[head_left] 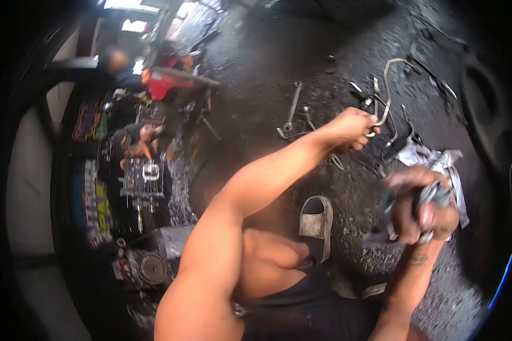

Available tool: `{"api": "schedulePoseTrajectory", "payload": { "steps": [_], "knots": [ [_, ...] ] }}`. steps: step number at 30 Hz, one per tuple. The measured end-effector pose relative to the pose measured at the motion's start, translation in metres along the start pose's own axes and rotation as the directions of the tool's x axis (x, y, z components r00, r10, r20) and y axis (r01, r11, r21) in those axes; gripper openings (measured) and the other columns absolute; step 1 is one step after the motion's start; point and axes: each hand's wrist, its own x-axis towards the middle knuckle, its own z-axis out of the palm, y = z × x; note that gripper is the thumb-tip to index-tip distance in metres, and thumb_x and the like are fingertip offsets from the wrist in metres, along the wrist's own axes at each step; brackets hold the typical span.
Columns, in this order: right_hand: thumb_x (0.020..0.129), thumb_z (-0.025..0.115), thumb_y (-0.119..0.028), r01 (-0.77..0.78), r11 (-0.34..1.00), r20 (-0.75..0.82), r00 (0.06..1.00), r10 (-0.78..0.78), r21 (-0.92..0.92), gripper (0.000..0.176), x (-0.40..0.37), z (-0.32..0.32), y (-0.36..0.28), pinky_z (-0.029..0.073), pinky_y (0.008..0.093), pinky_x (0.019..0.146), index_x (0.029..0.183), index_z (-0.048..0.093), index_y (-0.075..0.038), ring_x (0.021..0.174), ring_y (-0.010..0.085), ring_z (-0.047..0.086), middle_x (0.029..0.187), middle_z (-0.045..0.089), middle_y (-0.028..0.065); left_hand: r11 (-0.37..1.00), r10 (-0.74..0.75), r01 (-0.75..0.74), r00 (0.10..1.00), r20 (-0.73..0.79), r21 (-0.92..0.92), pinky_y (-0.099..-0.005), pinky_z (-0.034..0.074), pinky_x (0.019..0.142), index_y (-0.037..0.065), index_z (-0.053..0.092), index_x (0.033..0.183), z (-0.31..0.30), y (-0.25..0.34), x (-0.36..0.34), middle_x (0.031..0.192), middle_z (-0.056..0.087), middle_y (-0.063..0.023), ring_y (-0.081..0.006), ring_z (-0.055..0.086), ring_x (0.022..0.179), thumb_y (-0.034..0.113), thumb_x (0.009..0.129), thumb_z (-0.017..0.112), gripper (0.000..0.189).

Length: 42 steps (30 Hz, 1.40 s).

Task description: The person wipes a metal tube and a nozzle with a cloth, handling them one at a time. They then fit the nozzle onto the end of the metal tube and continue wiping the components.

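Note:
My left hand is stretched forward over the dark ground, its fingers closed on the lower end of a bent metal pipe. The pipe curves up and away to the right, above scattered tools. Nearer to me on the right, my right hand is blurred, with its fingers curled around a grey rag. Part of the rag is hidden by the fingers. Behind that hand, a pale crumpled cloth lies on the ground.
A wrench lies beyond my left forearm. A worn slipper is near my leg. At the left are an engine block, a round machine part, a crouching person and a person in red.

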Motion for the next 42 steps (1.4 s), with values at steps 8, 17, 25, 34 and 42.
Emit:
{"api": "schedulePoseTrajectory", "payload": {
  "steps": [8, 17, 25, 34, 42],
  "knots": [
    [0.081, 0.064, -0.022, -0.144, 0.966, 0.702, 0.711, -0.051, 0.216, 0.044, 0.017, 0.038, 0.028, 0.047, 0.0246, 0.064, 0.111, 0.056, 0.010, 0.065, 0.0163, 0.058, 0.084, 0.066, 0.0178, 0.997, 0.009, -0.010, 1.000, 0.005, 0.082, -0.0225, 0.016, 0.036, 0.001, 0.058, 0.085, 0.001, -0.004, 0.001, 0.054, 0.026, 0.0092, -0.0028, 0.022, 0.041, 0.023, 0.098, 0.050, 0.026],
    [0.068, 0.063, -0.011, 0.170, 0.885, -0.674, 0.591, -0.443, -0.433, 0.060, -0.020, -0.069, 0.008, 0.049, 0.0263, 0.067, 0.124, 0.045, -0.001, 0.070, 0.0114, 0.056, 0.090, 0.056, 0.0084, 1.000, -0.016, 0.018, 0.992, -0.123, 0.014, -0.0214, 0.015, 0.038, 0.002, 0.057, 0.090, -0.003, -0.004, 0.002, 0.057, 0.029, 0.0086, -0.0028, 0.020, 0.044, 0.024, 0.098, 0.049, 0.026],
    [0.061, 0.064, -0.004, -0.487, 0.111, -0.446, 0.653, -0.612, -0.866, 0.043, 0.026, -0.072, 0.176, 0.050, 0.0433, 0.072, 0.101, 0.046, 0.002, 0.078, 0.0357, 0.062, 0.088, 0.062, 0.0213, 0.996, 0.039, -0.065, 0.926, -0.375, -0.059, -0.0216, 0.028, 0.036, 0.001, 0.058, 0.090, 0.022, -0.022, 0.008, 0.058, 0.040, 0.0051, -0.0048, 0.035, 0.042, 0.025, 0.098, 0.050, 0.026],
    [0.056, 0.067, 0.005, -0.389, 0.177, -0.427, 0.819, -0.383, -0.904, 0.040, -0.015, -0.143, 0.193, 0.050, 0.0437, 0.065, 0.092, 0.053, -0.005, 0.078, 0.0432, 0.061, 0.083, 0.063, 0.0171, 0.996, 0.068, -0.079, 0.973, -0.221, -0.038, -0.0241, 0.020, 0.038, 0.005, 0.053, 0.085, 0.009, -0.038, -0.018, 0.056, 0.029, 0.0067, -0.0044, 0.023, 0.042, 0.022, 0.098, 0.048, 0.022],
    [0.052, 0.065, 0.000, -0.140, 0.085, -0.156, 0.960, -0.234, -0.987, 0.035, -0.010, -0.157, 0.169, 0.047, 0.0433, 0.069, 0.084, 0.052, -0.005, 0.080, 0.0401, 0.057, 0.080, 0.058, 0.0141, 0.995, 0.083, -0.085, 0.996, -0.044, -0.044, -0.0218, 0.017, 0.038, 0.005, 0.053, 0.085, -0.011, -0.010, -0.037, 0.056, 0.027, 0.0086, -0.0024, 0.021, 0.043, 0.025, 0.100, 0.045, 0.026]
  ]
}}
